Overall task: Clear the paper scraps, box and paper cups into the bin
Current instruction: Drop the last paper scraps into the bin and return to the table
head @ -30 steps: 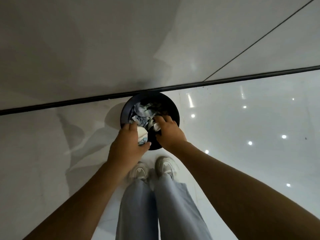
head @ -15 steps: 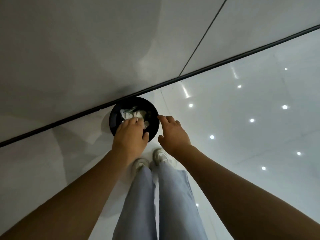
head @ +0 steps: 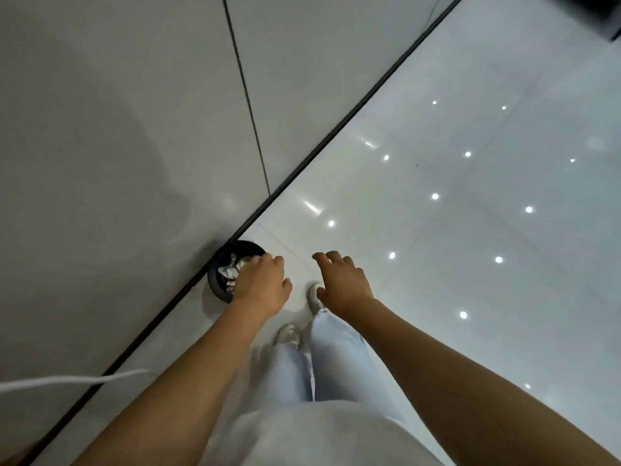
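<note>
The round black bin (head: pixel 218 284) stands on the glossy white floor (head: pixel 470 264) against the wall's dark baseboard (head: pixel 336 129), holding crumpled paper scraps (head: pixel 232 265). No scraps, box or cups lie outside it in view, so clearing looks largely done. The left hand (head: pixel 262 284) hovers over the rim, fingers loosely bent and empty; the right hand (head: pixel 342 284), spread, holds nothing.

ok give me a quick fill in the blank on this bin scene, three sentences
1. The bin is coloured ____.
2. Crumpled paper scraps lie inside the ____.
3. The hand that overlaps the bin in view is the ____ hand; the right hand is beside it, fingers spread.

Missing words: black; bin; left
</note>
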Action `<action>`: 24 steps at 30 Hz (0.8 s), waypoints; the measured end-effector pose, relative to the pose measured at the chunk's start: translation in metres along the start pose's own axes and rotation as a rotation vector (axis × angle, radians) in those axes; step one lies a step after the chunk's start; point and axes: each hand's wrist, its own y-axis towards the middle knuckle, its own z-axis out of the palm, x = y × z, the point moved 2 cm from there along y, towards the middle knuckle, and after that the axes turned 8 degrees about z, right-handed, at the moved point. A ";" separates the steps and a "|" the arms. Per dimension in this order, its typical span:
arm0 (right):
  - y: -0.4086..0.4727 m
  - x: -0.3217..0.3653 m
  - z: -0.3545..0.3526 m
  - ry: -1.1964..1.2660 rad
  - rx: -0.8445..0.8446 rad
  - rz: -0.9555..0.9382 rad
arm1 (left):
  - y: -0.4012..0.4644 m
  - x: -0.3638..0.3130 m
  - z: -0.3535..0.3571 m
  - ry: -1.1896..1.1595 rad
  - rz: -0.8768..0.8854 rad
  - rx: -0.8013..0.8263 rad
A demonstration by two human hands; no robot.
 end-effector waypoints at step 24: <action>-0.320 -0.448 -0.001 0.620 -0.322 0.766 | -0.067 -0.557 0.046 0.432 0.864 0.164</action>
